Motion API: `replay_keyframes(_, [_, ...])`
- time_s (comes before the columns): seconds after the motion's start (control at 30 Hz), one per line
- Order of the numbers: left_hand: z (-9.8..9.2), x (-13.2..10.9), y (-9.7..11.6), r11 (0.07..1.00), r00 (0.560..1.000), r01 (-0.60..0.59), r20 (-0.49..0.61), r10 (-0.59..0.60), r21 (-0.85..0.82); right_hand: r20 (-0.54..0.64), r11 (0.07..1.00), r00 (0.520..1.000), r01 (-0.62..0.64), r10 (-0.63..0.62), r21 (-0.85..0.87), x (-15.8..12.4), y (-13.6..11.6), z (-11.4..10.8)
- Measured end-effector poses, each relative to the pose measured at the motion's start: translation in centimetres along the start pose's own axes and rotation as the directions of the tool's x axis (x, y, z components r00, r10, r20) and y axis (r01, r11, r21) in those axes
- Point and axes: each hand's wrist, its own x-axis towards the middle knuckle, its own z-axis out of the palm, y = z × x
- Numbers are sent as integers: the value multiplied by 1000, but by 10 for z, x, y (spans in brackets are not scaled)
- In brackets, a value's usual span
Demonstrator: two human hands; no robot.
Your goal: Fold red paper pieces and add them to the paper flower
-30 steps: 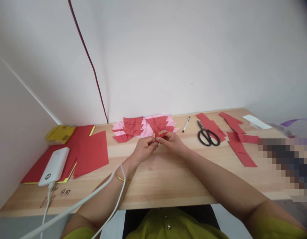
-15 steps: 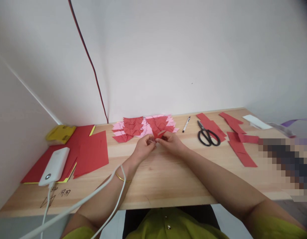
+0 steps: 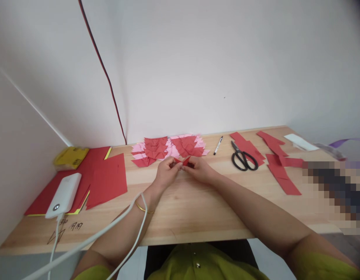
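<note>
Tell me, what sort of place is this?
It looks like a paper-craft workspace, though I can't tell whether at home or a workshop. Folded pink and red paper pieces and black-handled scissors lie on a wooden table, where someone's fingers pinch a small red paper piece.

Small folded paper [image 3: 187, 160]: plain red. Folded pieces [image 3: 155, 147]: red and pale pink, in mixed rows. Surface [image 3: 197, 210]: light wood, pale brown grain streaks, black handwritten marks [image 3: 76, 225]. Flat sheets [image 3: 109, 179]: solid red, yellow showing at some edges. Cut strips [image 3: 283, 179]: same red. Scissors [image 3: 244, 161]: black handles. Pen [image 3: 218, 146]: white barrel, black end. Packet [image 3: 71, 156]: yellow, dark print. Power bank [image 3: 64, 194]: white, dark round patch. Bracelet [image 3: 140, 208]: gold. Shirt [image 3: 215, 264]: olive green. Wall [image 3: 182, 70]: greyish white.
</note>
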Motion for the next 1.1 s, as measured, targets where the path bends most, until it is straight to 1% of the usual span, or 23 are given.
replay_keyframes(0.13, [0,0,0,1000,998,-11,-59,10,-12,12,1000,1000,-17,17,-16,0,0,0])
replay_keyframes(0.3, [-3,1,1,998,996,-40,-83,35,-51,19,999,999,-24,25,-46,-1,-3,-2])
replay_keyframes(0.37, [-5,1,3,997,993,-45,-111,37,-68,38,999,999,-21,23,-48,-1,-5,-3])
replay_keyframes(0.5, [-9,3,6,987,988,-38,-155,14,-157,64,998,998,-25,28,-58,-1,-6,-4])
replay_keyframes(0.6, [-7,4,7,958,989,16,-134,-57,-285,67,997,997,-28,32,-72,-1,-5,-4])
replay_keyframes(0.67, [-4,4,6,940,993,70,-65,-96,-334,77,998,997,-5,10,-70,-1,-5,-5])
replay_keyframes(0.73, [-2,4,4,949,994,110,44,-101,-296,81,997,997,15,-9,-71,-1,-5,-5])
replay_keyframes(0.8, [-2,3,2,968,989,120,111,-97,-222,81,997,996,28,-22,-73,-1,-5,-4])
replay_keyframes(0.83, [-2,3,2,974,988,119,118,-97,-194,82,997,996,34,-28,-72,-1,-5,-4])
replay_keyframes(1.0, [-4,2,4,989,994,92,69,-84,-115,67,997,996,64,-61,-40,-1,-3,-2])
replay_keyframes(1.1, [-3,2,6,996,997,65,43,-62,-54,82,997,995,65,-63,-28,-1,-4,-3])
